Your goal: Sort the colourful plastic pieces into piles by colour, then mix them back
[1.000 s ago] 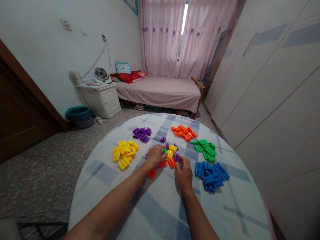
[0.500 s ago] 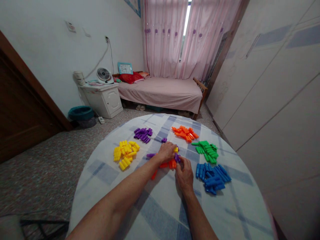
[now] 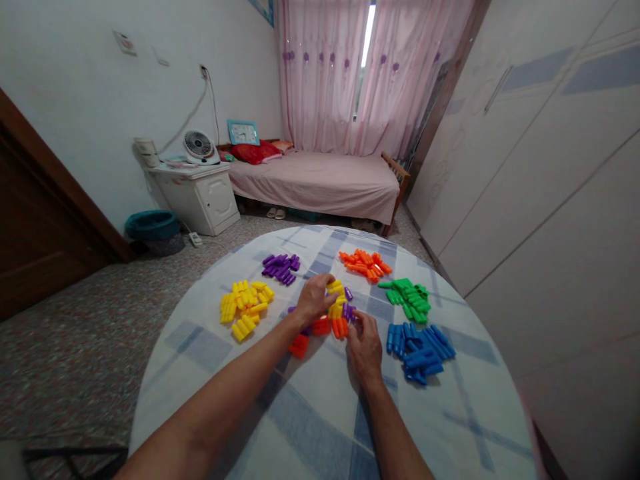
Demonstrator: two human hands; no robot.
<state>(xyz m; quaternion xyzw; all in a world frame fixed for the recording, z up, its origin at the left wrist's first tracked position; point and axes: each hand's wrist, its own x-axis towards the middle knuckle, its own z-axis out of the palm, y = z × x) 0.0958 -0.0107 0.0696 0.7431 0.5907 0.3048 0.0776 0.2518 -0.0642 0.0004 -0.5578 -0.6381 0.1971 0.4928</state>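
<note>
On the table, a mixed cluster of bullet-shaped plastic pieces lies between my two hands. My left hand [image 3: 315, 299] reaches in from the left, its index finger and thumb curled around yellow pieces [image 3: 335, 288]. My right hand [image 3: 366, 348] rests on the other side, fingers bent and fingertips against purple pieces [image 3: 349, 311]. Orange pieces [image 3: 340, 327] sit side by side at the cluster's near edge. Another orange group [image 3: 299, 346] lies below my left wrist, and some purple and orange pieces are partly hidden under that hand.
Sorted piles ring the cluster: purple [image 3: 281, 268], yellow [image 3: 245, 307], orange [image 3: 366, 265], green [image 3: 407, 299] and blue [image 3: 421, 352]. They lie on a round table with a checked cloth [image 3: 310, 427]. Beyond stand a bed [image 3: 320, 177], a white cabinet [image 3: 200, 197] and a bin [image 3: 156, 230].
My left hand has drawn back left, uncovering yellow pieces in the cluster. An orange group below the left wrist now shows more fully. My right hand stays beside the purple pieces; the view shifts slightly.
</note>
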